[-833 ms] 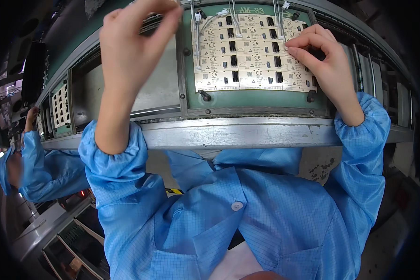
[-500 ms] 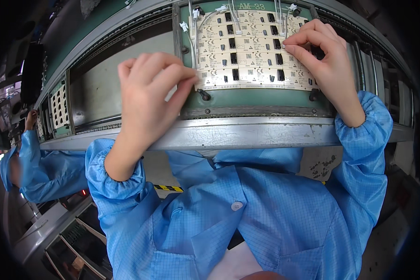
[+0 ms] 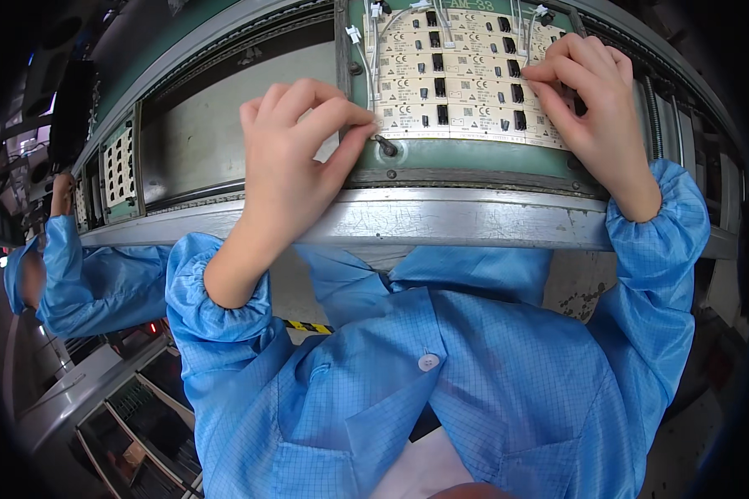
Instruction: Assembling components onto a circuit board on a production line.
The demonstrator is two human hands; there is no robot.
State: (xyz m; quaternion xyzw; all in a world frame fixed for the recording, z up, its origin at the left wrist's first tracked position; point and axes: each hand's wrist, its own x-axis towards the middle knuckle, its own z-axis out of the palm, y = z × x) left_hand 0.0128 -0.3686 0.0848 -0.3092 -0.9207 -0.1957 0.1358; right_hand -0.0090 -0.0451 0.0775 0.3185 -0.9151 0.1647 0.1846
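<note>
"Any writing on the pale board panel (image 3: 474, 125)?"
"Yes: small dark print repeated from board to board, with square codes and triangular marks; larger pale lettering along the far edge of the green carrier (image 3: 466, 156), among white leads (image 3: 354, 35)."
"And the panel's place?"
"Flat in the carrier, just beyond the metal rail (image 3: 441, 220), black components (image 3: 441, 86) in columns across it."
"Left hand (image 3: 291, 158)?"
"At the panel's near left corner, just beside a black clamp (image 3: 387, 147). Thumb and forefinger pinched together, a white lead running down toward the tips; can't tell whether gripped."
"Right hand (image 3: 595, 100)?"
"Over the panel's right part, thumb and forefinger nearly meeting beside a black component. Can't tell about any grip there."
"Other containers?"
"Farther left, another carrier (image 3: 119, 211) with a second panel (image 3: 112, 195) in it, dark parts in rows, near a co-worker's hand (image 3: 62, 195). At near left, an open bin (image 3: 165, 397) with something brown inside, too blurred to name."
</note>
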